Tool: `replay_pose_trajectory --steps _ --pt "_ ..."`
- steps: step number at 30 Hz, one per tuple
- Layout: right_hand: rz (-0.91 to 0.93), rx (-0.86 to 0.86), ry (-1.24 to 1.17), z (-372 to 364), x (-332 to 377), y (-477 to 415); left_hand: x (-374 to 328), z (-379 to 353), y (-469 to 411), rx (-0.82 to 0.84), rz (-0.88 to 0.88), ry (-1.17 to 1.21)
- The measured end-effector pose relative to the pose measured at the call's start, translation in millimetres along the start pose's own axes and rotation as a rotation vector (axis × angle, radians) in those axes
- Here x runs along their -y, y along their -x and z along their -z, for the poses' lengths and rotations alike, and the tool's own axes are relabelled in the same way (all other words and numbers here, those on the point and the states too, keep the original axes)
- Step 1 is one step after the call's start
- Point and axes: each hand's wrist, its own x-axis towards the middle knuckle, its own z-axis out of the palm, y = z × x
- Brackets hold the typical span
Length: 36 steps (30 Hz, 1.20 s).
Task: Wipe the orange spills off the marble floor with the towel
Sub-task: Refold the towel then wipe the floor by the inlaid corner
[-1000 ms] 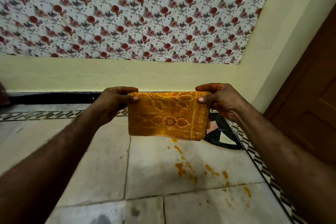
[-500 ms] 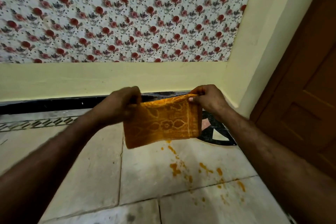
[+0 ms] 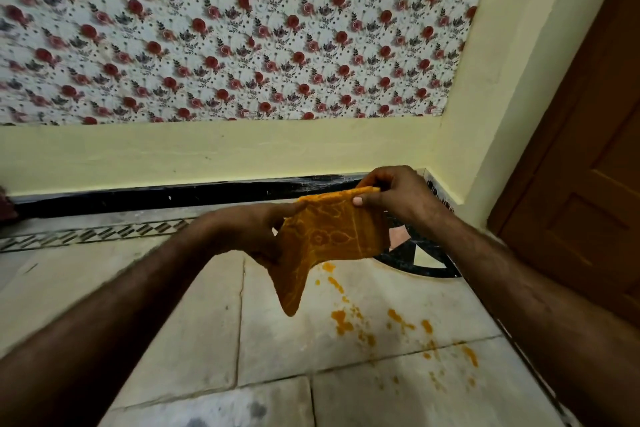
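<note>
An orange patterned towel hangs in the air between both my hands, above the floor. My right hand pinches its upper right corner. My left hand grips the towel's left side, and a loose corner droops down below it. Orange spills lie scattered in drops and smears on the pale marble floor, below and to the right of the towel.
A yellow wall with a black skirting runs behind, floral wallpaper above it. A brown wooden door stands at the right. A black inlaid pattern marks the floor corner, and a patterned border strip runs along the left.
My hands have come closer together and the towel has bunched. Its left corner now droops down. The view has shifted, with the hands further right.
</note>
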Motion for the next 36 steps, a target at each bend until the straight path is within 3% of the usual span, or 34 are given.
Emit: replay_pose_trajectory --steps 9,14,18,21,23,28,31,36 --pt "0.113 0.139 -0.073 -63 21 46 0 9 -1 -0.046 -0.011 0.423" --pt "0.161 0.122 -0.133 -77 34 61 -1 11 3 -0.089 -0.07 0.525" --pt "0.115 0.225 -0.201 -73 32 63 4 19 7 -0.103 -0.081 0.516" --pt "0.062 0.113 -0.378 -60 23 51 5 26 12 -0.084 -0.101 0.499" --pt "0.056 0.049 -0.293 -47 15 39 3 29 15 -0.057 -0.129 0.461" --pt "-0.03 0.372 -0.3 -40 -13 27 -1 26 19 -0.008 -0.187 0.412" --pt "-0.124 0.48 -0.372 -49 -33 32 9 15 15 -0.005 -0.127 0.376" --pt "-0.29 0.69 -0.28 -80 -74 67 47 -23 2 0.084 -0.011 0.303"
